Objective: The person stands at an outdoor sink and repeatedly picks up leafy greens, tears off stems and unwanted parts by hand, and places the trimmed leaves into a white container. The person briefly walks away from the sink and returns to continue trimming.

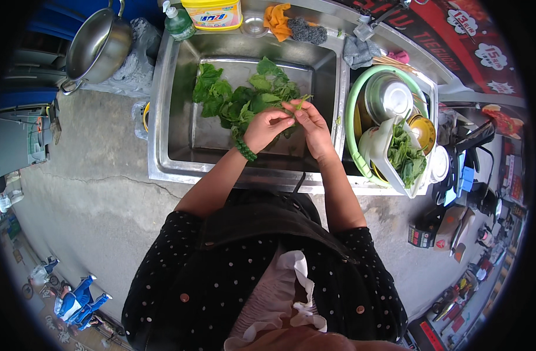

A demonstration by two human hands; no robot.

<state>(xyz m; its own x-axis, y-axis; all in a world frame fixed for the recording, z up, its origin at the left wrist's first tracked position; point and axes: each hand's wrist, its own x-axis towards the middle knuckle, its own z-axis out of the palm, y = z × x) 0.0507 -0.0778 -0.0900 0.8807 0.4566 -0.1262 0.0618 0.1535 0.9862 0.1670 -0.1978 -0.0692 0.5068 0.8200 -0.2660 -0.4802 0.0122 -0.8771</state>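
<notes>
My left hand (265, 128), with a green bead bracelet (245, 149) at its wrist, is over a stainless steel sink basin (250, 151). Its thumb and fingers pinch a leafy green stem (304, 100). Close beside it, my right hand (314, 131) grips the same stem between thumb and fingers; the fingertips nearly meet and partly hide it. Broad-leaved greens (254, 94) lie in a loose heap in the basin, some just beneath my hands.
Right of the basin, a green plastic tub (353, 131) holds metal bowls (389, 98). A white plastic container (379, 147) with torn greens (406, 158) leans there. A pump bottle (180, 24), yellow tub (213, 17), orange cloth (276, 21) and steel-wool scourer (307, 31) line the back ledge.
</notes>
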